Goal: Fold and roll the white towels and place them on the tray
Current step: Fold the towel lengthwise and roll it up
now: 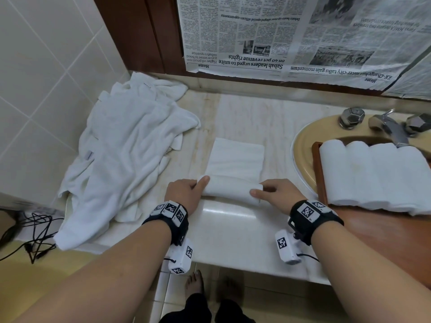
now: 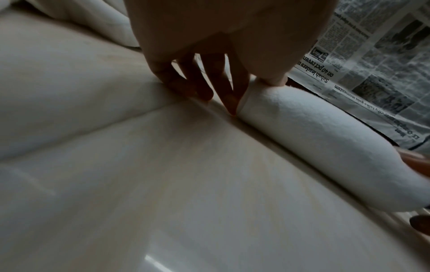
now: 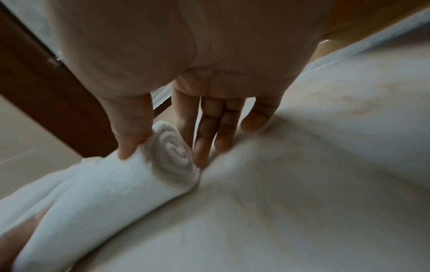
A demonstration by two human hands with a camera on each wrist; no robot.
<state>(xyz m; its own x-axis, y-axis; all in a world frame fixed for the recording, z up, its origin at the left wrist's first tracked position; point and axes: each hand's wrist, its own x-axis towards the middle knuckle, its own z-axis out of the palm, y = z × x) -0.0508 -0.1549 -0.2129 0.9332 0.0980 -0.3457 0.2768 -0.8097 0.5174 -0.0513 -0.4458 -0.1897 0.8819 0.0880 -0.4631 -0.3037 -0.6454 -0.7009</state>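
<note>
On the counter (image 1: 233, 220), a half-rolled towel (image 1: 233, 173); left hand (image 1: 184, 192) and right hand (image 1: 277, 192) each pinch one roll end, thumb on top; four rolls (image 1: 373, 173) on the tray (image 1: 318, 173).

The head view looks steeply down from above both hands. Each wrist view sits low behind its own hand, facing forward along the fingers, very near; all three share the half-rolled towel (image 1: 231, 188) between the hands.
</note>
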